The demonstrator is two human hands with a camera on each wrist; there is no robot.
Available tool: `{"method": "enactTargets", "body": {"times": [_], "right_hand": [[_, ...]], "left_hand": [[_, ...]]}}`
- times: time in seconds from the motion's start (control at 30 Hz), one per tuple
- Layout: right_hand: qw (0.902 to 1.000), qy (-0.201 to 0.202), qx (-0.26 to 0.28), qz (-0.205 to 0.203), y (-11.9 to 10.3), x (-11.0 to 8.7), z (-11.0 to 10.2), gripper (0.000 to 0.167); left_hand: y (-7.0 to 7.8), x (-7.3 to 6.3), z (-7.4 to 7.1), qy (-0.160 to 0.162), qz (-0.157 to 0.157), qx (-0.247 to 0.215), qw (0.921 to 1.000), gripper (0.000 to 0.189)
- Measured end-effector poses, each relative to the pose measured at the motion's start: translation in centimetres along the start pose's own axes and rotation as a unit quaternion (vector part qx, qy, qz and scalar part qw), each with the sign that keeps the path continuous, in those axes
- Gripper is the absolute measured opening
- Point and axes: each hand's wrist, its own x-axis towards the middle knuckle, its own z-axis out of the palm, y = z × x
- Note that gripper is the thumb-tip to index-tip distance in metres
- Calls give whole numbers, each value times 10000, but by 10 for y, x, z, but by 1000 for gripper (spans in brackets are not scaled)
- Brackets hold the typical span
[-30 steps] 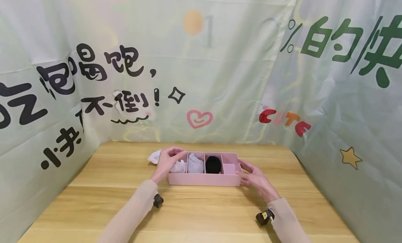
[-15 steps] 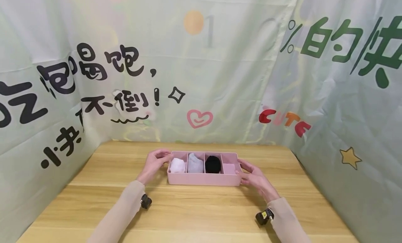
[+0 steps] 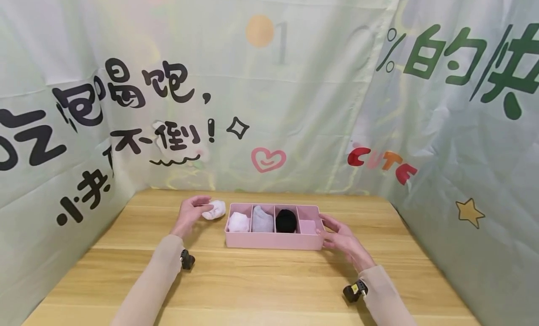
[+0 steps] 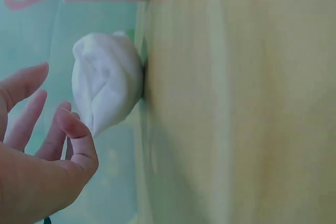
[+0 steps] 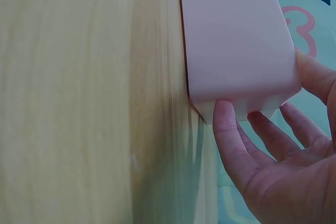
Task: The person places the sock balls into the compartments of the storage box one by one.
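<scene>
A pink divided storage box (image 3: 273, 241) stands on the table. Its left compartment holds a rolled white sock (image 3: 239, 222), then come a grey sock (image 3: 263, 220) and a black sock (image 3: 285, 221); the right compartment has none. My right hand (image 3: 347, 239) grips the box's right end, thumb near the front rim, fingers against the end wall in the right wrist view. Another balled white sock (image 4: 107, 80) lies on the table left of the box. Beside its left side is my left hand (image 3: 191, 214), fingers loosely bent, fingertips right at the sock's narrow tail.
The wooden table (image 3: 269, 284) runs back to a pale printed cloth (image 3: 311, 129) hanging behind and at both sides. A small black wrist camera (image 3: 187, 259) sits on the left sleeve, with another black camera (image 3: 354, 292) on the right one.
My left hand has moved from over the box's left compartment out to the left, past its end. The loose white sock shows beside the fingers again. My right hand has stayed on the box.
</scene>
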Motion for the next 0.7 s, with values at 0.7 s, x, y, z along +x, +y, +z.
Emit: {"method": "enactTargets", "body": {"times": [0.7], "right_hand": [[10000,-52,-71,-13,-3,-2,0,64]], "left_hand": [[-10,23,-9,-1241,62,917,9880,60]]}}
